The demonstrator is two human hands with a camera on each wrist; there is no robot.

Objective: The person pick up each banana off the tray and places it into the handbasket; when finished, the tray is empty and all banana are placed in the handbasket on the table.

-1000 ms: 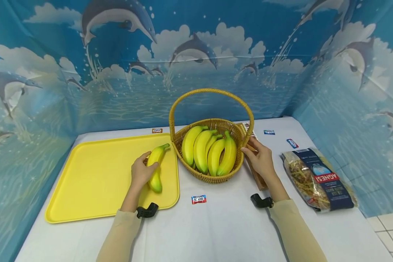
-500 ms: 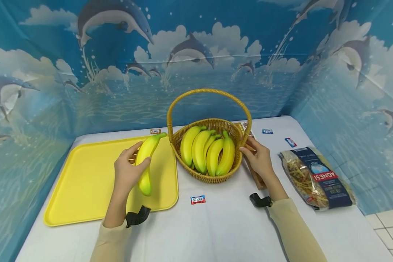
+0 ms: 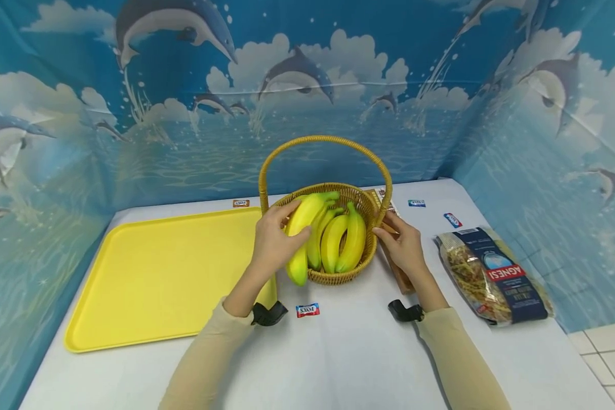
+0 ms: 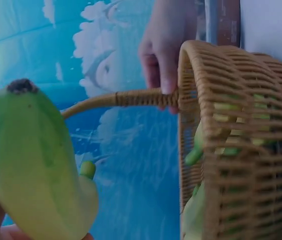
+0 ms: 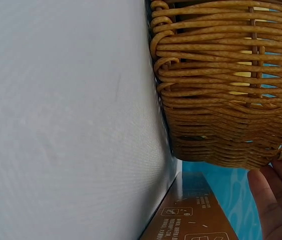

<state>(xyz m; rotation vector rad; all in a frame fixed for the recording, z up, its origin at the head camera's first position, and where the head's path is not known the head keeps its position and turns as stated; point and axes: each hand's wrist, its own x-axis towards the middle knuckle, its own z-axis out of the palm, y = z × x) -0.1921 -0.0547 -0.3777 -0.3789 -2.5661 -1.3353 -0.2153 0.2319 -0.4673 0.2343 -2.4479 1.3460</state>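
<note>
My left hand (image 3: 277,238) grips a yellow banana (image 3: 298,245) with green ends, over the left side of a wicker basket (image 3: 333,279). Several more bananas (image 3: 351,239) lie inside the basket, some partly hidden by the held one. In the left wrist view the held banana (image 4: 38,160) looms close, apart from the basket wall (image 4: 251,150). My right hand (image 3: 402,242) pinches the basket's right side where the tall handle (image 3: 325,138) meets the rim. The left wrist view shows that thumb and fingers on the handle base (image 4: 168,97).
A yellow tray (image 3: 159,273) lies left of the basket. Right of it are a brown box (image 3: 401,276), partly covered, and an AGNESI pasta bag (image 3: 492,276). Several small wrapped packets, including a red-and-blue one (image 3: 307,310), dot the white table (image 3: 338,353). A dolphin-print curtain (image 3: 307,114) stands behind.
My left hand has lifted the banana off the yellow tray and carried it right to the basket. My right hand has stayed on the basket.
</note>
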